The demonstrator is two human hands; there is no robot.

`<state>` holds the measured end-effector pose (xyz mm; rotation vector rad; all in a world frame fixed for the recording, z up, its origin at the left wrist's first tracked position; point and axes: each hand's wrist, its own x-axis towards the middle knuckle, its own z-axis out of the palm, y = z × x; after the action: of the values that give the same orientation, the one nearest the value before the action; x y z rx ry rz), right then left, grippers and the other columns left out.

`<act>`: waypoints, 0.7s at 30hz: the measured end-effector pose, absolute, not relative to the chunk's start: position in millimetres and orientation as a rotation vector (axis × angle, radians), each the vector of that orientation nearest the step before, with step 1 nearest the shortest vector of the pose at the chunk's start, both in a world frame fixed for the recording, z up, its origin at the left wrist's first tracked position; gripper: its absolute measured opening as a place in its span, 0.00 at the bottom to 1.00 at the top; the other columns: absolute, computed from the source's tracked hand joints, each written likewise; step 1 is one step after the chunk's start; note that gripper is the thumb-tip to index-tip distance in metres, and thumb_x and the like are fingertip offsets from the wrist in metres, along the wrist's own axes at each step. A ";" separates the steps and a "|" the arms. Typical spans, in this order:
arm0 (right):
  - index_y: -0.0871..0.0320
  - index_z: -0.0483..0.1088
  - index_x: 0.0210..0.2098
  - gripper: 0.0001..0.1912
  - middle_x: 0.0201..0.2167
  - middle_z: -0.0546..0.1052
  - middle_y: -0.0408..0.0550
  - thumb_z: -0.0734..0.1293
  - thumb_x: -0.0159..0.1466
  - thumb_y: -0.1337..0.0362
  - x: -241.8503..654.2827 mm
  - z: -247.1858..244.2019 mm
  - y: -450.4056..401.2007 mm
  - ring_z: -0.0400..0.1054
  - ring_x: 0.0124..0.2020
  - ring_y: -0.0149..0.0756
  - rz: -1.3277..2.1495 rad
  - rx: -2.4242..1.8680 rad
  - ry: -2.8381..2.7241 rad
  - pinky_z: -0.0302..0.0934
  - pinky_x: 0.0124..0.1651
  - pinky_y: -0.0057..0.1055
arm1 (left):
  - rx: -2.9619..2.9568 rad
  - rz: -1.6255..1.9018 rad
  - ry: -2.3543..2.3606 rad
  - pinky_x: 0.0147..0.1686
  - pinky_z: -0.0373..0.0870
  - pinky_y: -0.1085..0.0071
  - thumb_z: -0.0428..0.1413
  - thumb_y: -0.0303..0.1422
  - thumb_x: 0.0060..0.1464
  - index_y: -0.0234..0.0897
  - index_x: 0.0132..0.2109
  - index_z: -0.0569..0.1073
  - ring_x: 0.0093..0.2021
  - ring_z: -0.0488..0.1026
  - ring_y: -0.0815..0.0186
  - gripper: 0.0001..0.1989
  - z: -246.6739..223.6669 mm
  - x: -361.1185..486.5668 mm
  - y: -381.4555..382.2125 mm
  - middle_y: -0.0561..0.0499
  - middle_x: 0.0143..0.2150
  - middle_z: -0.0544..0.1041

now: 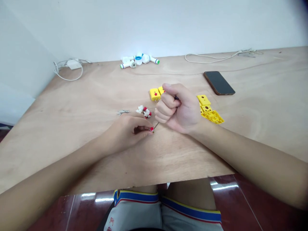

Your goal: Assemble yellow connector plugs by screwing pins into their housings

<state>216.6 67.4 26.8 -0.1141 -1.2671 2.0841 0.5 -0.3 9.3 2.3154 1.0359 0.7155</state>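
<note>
Between thumb and fingertips, my left hand (127,130) pinches a small red-and-white plastic part (151,129). My right hand (180,107) is wrapped in a fist round a screwdriver (156,125); most of its handle is hidden, and its thin metal shaft slants down to the small part. Just behind my left hand lie a pile of white and red plastic pieces (144,110) and several thin metal pins (123,112). Two yellow plugs (155,94) with red dots stand beyond my right fist, one partly covered by it. Yellow housing pieces (213,116) rest right of my right wrist.
A dark phone (218,82) lies at the back right. Along the wall are a white cable (211,59), several white tubular pieces with green ends (139,60), and a white adapter with cord (74,64). The wooden table's (154,175) front edge runs above my lap.
</note>
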 end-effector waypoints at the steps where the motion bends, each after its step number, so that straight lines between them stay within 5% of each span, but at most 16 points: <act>1: 0.52 0.41 0.19 0.40 0.15 0.42 0.34 0.64 0.80 0.46 216.4 26.1 67.6 0.36 0.17 0.26 2.073 -0.120 -1.271 0.38 0.20 0.30 | 2.313 0.716 1.036 0.34 0.70 0.68 0.64 0.32 0.70 0.39 0.44 0.86 0.36 0.75 0.64 0.05 9.0 0.7 -0.3 0.48 0.38 0.84; 21: 0.52 0.50 0.18 0.35 0.16 0.44 0.31 0.68 0.77 0.53 189.9 41.3 60.9 0.38 0.16 0.22 2.020 -0.246 -1.465 0.36 0.18 0.25 | 2.374 0.746 1.002 0.42 0.75 0.63 0.60 0.28 0.72 0.39 0.41 0.83 0.43 0.79 0.61 0.08 10.8 2.5 -2.0 0.47 0.43 0.84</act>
<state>189.9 60.9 41.3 -0.2459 -1.4648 2.0196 2.5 -2.0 10.8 2.3736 1.0023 0.7460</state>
